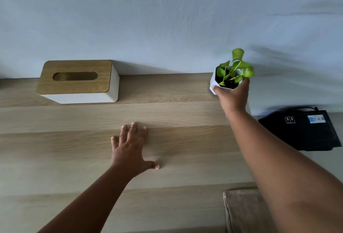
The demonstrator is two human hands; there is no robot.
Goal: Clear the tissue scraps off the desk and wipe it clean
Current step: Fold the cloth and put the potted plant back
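The light wooden desk (176, 114) runs along a pale wall. My left hand (130, 149) lies flat on the desk's middle, fingers spread, holding nothing. My right hand (233, 96) grips a small white pot with a green plant (230, 74) at the desk's back right corner; I cannot tell whether the pot rests on the desk or is lifted. A beige folded cloth (245, 210) lies at the near right edge, partly hidden by my right forearm. No tissue scraps are visible on the desk.
A white tissue box with a wooden lid (78, 82) stands at the back left against the wall. A black device with a cable (306, 130) sits lower down, beyond the desk's right edge.
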